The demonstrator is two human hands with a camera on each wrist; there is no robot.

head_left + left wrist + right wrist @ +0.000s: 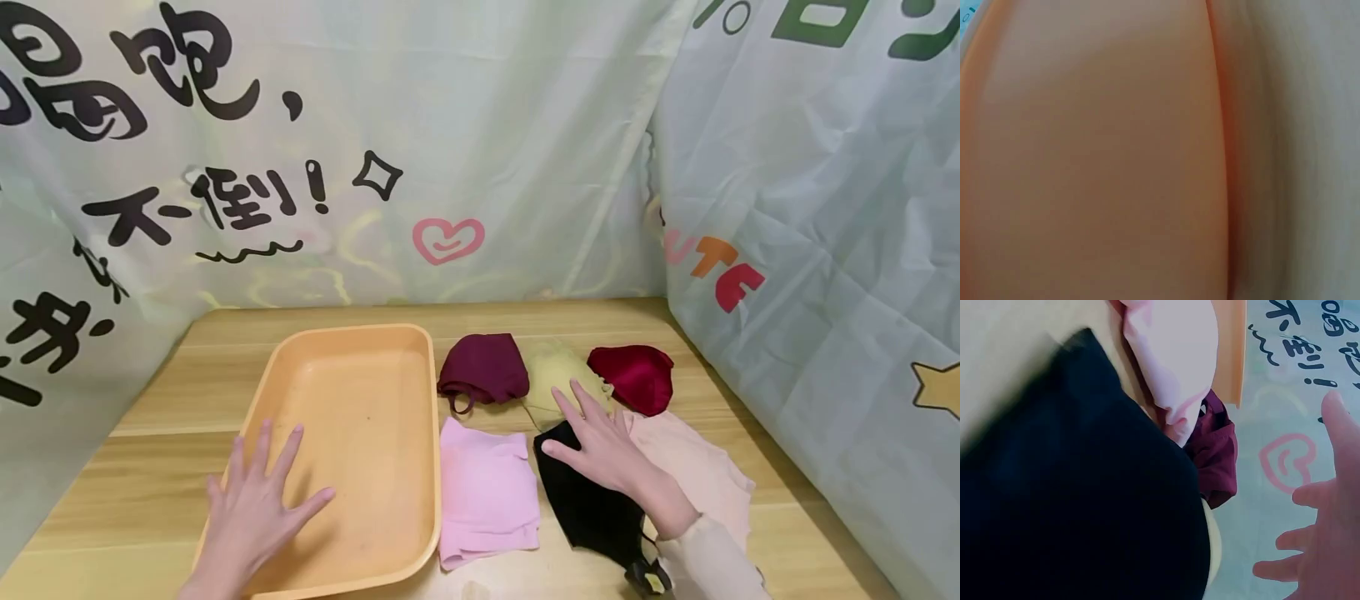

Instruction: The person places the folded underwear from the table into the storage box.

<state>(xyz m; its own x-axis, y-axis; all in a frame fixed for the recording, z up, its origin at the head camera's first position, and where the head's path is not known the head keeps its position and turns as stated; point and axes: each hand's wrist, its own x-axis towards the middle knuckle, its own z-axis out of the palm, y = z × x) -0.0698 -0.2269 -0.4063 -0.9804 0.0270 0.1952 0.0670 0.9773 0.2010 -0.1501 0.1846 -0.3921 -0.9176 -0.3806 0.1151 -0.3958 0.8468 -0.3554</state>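
My left hand point(255, 508) is over the left side of an orange plastic tray point(433, 400), fingers spread, nothing held. My right hand point(607, 446) hovers with spread fingers above a folded black garment point(592, 508) and a yellow-green one point(551, 371), holding nothing. In the right wrist view its fingers point(1297, 540) are apart from the black cloth. Around it lie a maroon folded garment point(483, 367) with a strap loop, a dark red shiny one point(637, 379), a pink folded one point(487, 492) and a pale peach one point(701, 462), partly hidden by the right arm.
All of this rests on a wooden table point(142, 475). White printed cloth point(525, 150) hangs behind it, and another sheet point(825, 292) borders the right side. A small black item with a yellow-green patch point(648, 577) lies by the right sleeve.
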